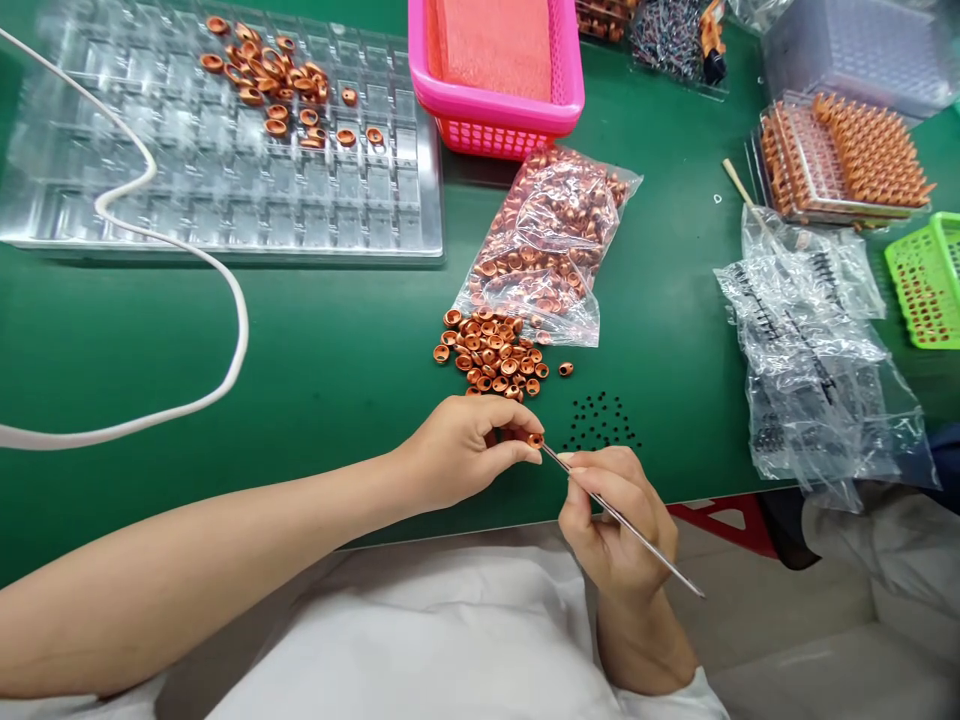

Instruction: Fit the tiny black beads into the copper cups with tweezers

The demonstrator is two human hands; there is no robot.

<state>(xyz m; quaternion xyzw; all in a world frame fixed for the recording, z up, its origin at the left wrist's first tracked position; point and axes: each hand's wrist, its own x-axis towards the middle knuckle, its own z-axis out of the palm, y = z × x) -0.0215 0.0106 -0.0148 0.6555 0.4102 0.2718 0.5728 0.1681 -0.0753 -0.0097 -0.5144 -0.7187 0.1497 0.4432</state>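
My left hand (469,447) pinches a small copper ring (534,439) between thumb and fingertips, low at the table's near edge. My right hand (611,520) grips a thin metal pin (622,520) like a pen, its tip touching the held ring. Just beyond my hands lies a loose heap of copper rings (495,355) spilled from an open clear bag of rings (547,240). A scatter of tiny black beads (600,420) lies right of the heap, close to my right hand.
A clear plastic compartment tray (225,190) with several copper rings stands at the back left, a white cable (225,300) looping in front of it. A pink basket (499,100) is at the back centre. Crumpled clear bags (810,350), racks of orange parts (847,155) and a green basket (930,280) fill the right.
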